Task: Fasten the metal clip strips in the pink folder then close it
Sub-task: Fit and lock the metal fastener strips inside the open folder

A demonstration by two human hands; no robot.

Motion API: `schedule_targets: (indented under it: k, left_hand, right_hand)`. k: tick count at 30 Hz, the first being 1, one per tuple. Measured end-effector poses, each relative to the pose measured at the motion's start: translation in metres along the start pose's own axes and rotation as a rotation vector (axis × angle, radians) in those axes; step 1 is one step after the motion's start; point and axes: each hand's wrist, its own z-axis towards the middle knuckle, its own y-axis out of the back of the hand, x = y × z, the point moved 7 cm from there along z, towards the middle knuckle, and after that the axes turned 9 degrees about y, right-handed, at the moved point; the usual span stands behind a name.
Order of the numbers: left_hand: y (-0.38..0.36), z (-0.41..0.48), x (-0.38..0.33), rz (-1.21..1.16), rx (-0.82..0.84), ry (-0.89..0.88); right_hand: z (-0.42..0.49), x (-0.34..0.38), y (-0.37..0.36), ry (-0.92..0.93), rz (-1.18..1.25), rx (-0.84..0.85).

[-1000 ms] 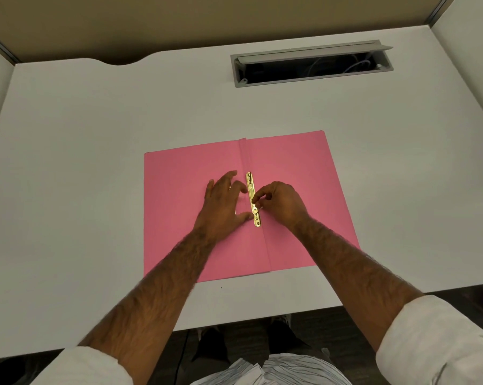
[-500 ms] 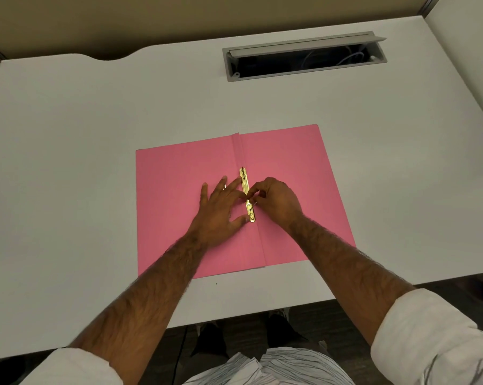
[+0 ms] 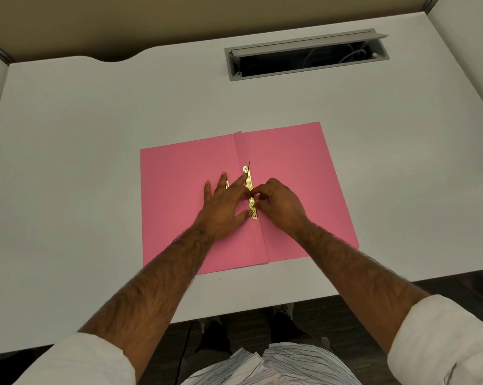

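Observation:
The pink folder point(image 3: 290, 162) lies open and flat on the white desk point(image 3: 95, 134). A gold metal clip strip point(image 3: 247, 175) runs along its spine, with a thin prong sticking up at the far end. My left hand point(image 3: 223, 207) rests flat on the left leaf with fingers spread; its index finger and thumb touch the strip. A small gold glint point(image 3: 227, 185) shows between its fingers. My right hand point(image 3: 279, 201) pinches the middle of the strip from the right side. The hands hide part of the strip.
An open grey cable slot point(image 3: 307, 58) with wires inside sits at the back of the desk. Partition walls stand behind and on both sides. The desk's front edge point(image 3: 346, 290) is close to my body.
Both hands have stayed on the strip near the spine. My left fingers have shifted slightly further along it, and a thin prong now shows at the far end.

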Motion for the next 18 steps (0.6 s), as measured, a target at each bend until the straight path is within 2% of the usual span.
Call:
schedule_targets:
  k: [9,15,18]
  left_hand:
    - [0.001,0.0,0.0,-0.001,-0.031,-0.028]
    - [0.002,-0.003,-0.002,0.032,-0.03,-0.01]
    - [0.001,-0.004,-0.002,0.044,-0.03,-0.01]
  right_hand:
    - [-0.024,0.008,0.002,0.2,0.02,0.004]
    - [-0.027,0.017,0.005,0.335,-0.202,-0.002]
    - [-0.032,0.023,0.006,0.397,-0.233,-0.009]
